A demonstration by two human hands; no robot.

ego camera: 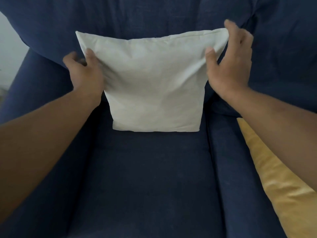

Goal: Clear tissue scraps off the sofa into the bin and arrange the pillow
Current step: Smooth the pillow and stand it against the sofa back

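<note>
Upright on sofa (pixel 145 177): pillow (pixel 151 83), left hand (pixel 85 73), right hand (pixel 229 66) seemingly gripping edges.

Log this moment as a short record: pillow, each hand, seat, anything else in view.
pillow: white, upright on seat, leaning on sofa back
left hand: gripping pillow's left edge
right hand: pinching pillow's top right corner
sofa: dark blue, no tissue scraps visible on seat
yellow cushion: at right, on the neighbouring seat
bin: not in view
</note>
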